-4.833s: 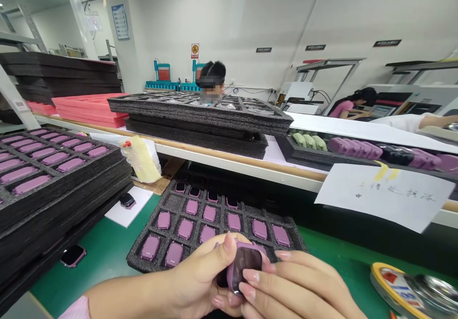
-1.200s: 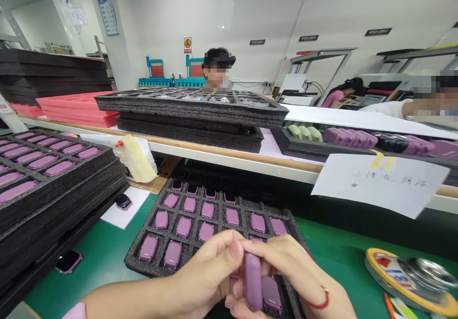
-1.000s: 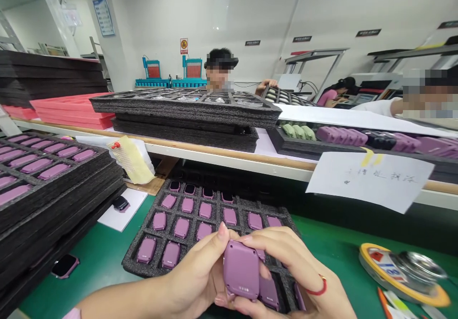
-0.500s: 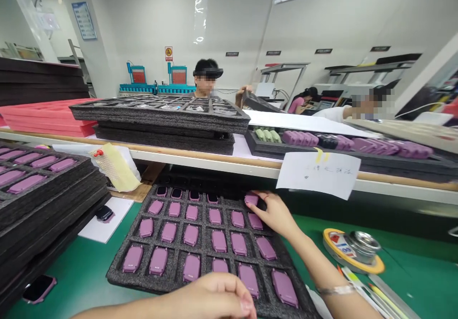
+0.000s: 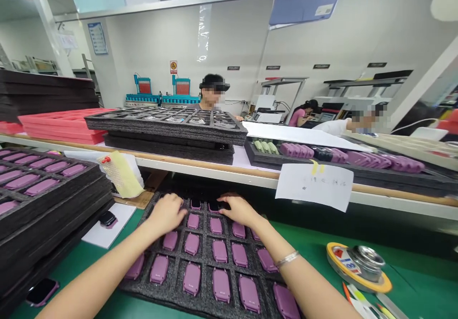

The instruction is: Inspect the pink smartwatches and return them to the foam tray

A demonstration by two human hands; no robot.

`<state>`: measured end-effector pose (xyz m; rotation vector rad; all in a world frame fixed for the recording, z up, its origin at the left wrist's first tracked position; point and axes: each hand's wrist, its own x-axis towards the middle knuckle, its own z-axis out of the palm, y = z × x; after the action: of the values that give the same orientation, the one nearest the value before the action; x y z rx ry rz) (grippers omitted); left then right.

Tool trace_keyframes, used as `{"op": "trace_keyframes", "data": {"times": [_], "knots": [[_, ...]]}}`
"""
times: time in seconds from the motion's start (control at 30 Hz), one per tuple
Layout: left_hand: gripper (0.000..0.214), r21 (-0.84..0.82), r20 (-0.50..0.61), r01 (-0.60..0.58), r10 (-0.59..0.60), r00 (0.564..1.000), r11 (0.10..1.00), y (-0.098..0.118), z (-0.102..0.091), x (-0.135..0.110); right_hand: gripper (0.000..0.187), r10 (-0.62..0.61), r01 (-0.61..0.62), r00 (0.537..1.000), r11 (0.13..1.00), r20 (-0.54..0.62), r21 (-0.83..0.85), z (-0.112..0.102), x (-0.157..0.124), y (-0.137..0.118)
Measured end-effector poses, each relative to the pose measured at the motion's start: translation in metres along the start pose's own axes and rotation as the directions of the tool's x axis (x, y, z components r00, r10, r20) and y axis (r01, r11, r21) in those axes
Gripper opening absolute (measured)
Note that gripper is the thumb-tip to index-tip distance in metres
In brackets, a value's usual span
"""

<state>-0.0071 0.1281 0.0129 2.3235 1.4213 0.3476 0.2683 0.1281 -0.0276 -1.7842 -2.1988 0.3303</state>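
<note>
A black foam tray (image 5: 200,303) holds rows of purple smartwatch bodies (image 5: 192,278), most with their backs up. In its far row a dark-screened smartwatch (image 5: 213,206) lies between the thumb and fingers of my right hand (image 5: 239,210), which pinch at its right side. My left hand (image 5: 167,212) reaches over the far left of the tray with bent fingers; what lies under them is hidden. Between my hands another dark-screened smartwatch (image 5: 195,204) sits in its slot. My forearms cover parts of the tray's left and right sides.
Stacked foam trays (image 5: 53,214) stand at the left. Loose watches (image 5: 43,292) lie near them, one on white paper (image 5: 119,226). A tape roll (image 5: 358,266) and pens (image 5: 358,294) are at the right. A shelf edge (image 5: 214,169) crosses above the tray's far side.
My right hand has moved left along the far row from a purple watch to a dark-screened one. My left hand has gone from the tray's near edge to its far left. The view has tilted up.
</note>
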Motion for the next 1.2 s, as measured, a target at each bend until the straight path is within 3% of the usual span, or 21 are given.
{"op": "trace_keyframes", "data": {"times": [0.1, 0.2, 0.37, 0.57, 0.77, 0.97, 1.2], "knots": [[0.034, 0.104, -0.075, 0.12, -0.113, 0.991, 0.987, -0.043, -0.006, 0.035, 0.031, 0.018, -0.013, 0.997, 0.998, 0.081, -0.066, 0.004, 0.022, -0.009], [0.034, 0.139, -0.055, 0.126, -0.12, 0.991, 0.982, -0.076, -0.01, 0.049, 0.032, 0.013, 0.003, 0.99, 0.994, 0.141, -0.109, 0.003, 0.033, -0.011], [0.032, 0.124, 0.028, 0.086, -0.09, 0.996, 0.989, -0.098, -0.017, 0.058, 0.034, -0.044, 0.061, 0.994, 0.984, 0.104, -0.169, -0.005, 0.039, -0.025], [0.034, 0.083, 0.014, 0.034, -0.035, 0.999, 0.996, -0.081, -0.005, 0.077, 0.035, -0.077, 0.099, 0.988, 0.981, 0.133, -0.168, 0.013, 0.062, -0.056], [0.033, 0.087, 0.082, -0.031, 0.024, 0.996, 0.996, -0.064, 0.014, 0.083, 0.033, -0.077, 0.094, 0.986, 0.989, 0.145, -0.113, 0.026, 0.073, -0.063], [0.033, 0.071, 0.172, -0.002, -0.01, 0.985, 0.997, -0.056, 0.01, 0.081, 0.033, -0.053, 0.053, 0.998, 0.999, -0.034, -0.009, 0.024, 0.046, -0.058], [0.031, -0.144, 0.08, 0.092, -0.081, 0.993, 0.985, -0.043, 0.01, 0.058, 0.038, -0.077, 0.116, 0.977, 0.974, -0.198, 0.194, -0.01, -0.016, -0.063]]}}
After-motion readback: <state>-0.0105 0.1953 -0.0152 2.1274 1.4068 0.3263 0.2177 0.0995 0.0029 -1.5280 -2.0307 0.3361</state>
